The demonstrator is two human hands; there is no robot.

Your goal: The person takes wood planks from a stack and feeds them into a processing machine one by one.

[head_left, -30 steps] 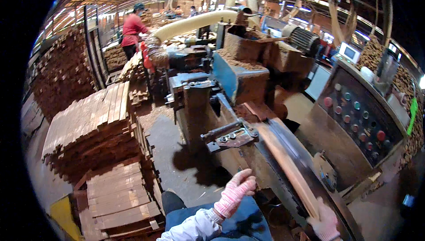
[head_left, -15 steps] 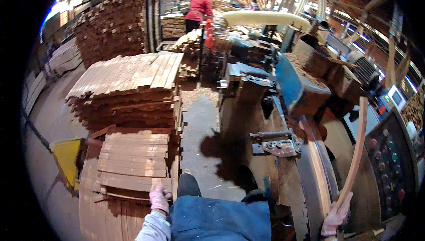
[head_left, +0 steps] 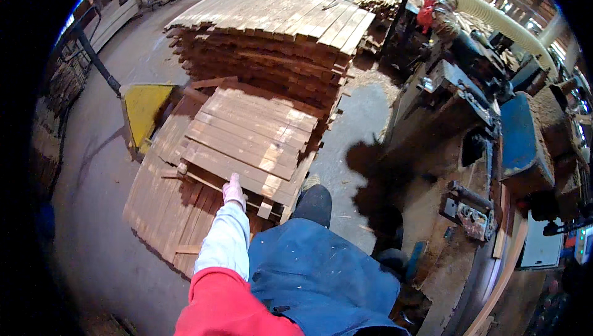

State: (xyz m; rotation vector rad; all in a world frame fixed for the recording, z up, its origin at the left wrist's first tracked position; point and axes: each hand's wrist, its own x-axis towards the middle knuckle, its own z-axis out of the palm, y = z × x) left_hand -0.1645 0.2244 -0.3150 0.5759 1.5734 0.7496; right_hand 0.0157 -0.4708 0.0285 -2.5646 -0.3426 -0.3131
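We find the front board (head_left: 216,162) at the near edge of a low stack of boards (head_left: 253,129), just ahead of our left side. Our gloved left hand (head_left: 234,191) is at that board's near edge; its fingers point forward, but we cannot tell whether they pinch the wood or merely rest against it. Our right hand is out of view, so its state is unknown.

The boards lie side by side, probably to keep each layer flat. A pale wood end (head_left: 265,208) juts out below the front board, perhaps a spacer between layers. The lower boards (head_left: 160,212) run crosswise to those above, which likely steadies the pile.

A taller stack (head_left: 272,12) closes off the far side, and a yellow metal piece (head_left: 147,107) stands by the left corner. Our dark-clad leg (head_left: 314,205) and blue apron (head_left: 321,268) fill the space between the low stack and the machine (head_left: 426,212). At the right, a long curved-looking strip (head_left: 508,274) slants past the machine's edge; its lower end leaves the view, so its support is hidden. Beyond are a blue guard (head_left: 517,132) and a ribbed hose (head_left: 494,12).
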